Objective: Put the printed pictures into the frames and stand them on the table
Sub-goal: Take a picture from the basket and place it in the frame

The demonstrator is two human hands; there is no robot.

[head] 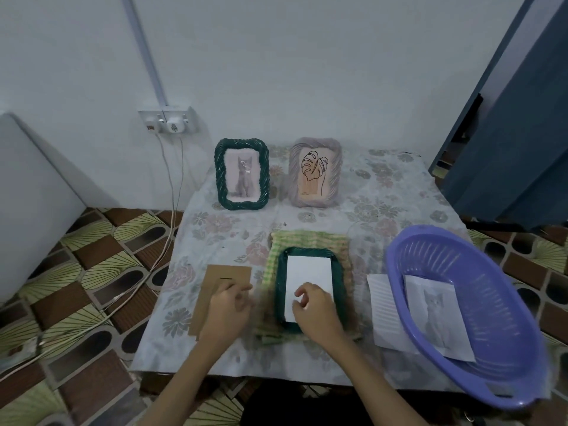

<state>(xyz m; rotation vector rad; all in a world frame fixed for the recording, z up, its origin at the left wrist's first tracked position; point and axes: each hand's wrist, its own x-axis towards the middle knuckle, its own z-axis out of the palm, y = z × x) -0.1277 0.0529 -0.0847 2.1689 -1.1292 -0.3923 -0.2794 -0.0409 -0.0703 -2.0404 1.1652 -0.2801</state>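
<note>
1. A green frame (309, 285) lies face down at lower centre of the view, on a checked cloth (310, 241) that probably cushions its front. A white sheet (309, 273), seemingly a print seen from its blank back, sits inside the frame's opening.
2. The right hand (316, 305) rests on the lower part of that sheet with fingers curled. It seems to be pressing or pinching the paper's edge to seat it, but whether it actually grips the sheet I cannot tell.
3. The left hand (229, 309) lies just left of the frame on a brown backing board (219, 290). Its fingers curl at the board's right edge, apparently taking hold so the board can go over the sheet next. The hand is blurred, so the hold is a judgement.
4. The frame is dark green with a twisted, rope-like rim; the sheet fills most of its opening, slightly askew.
5. At upper centre two finished frames stand upright near the wall: a green one holding a cat picture (242, 173) and, to its right, a pale one holding a leaf drawing (315, 173).
6. At lower right a purple basket (399, 256) holds another cat print (436, 315); a further sheet (384, 305) lies partly under its rim.
7. All of this stands on a table under a floral cover (215, 229).
</note>
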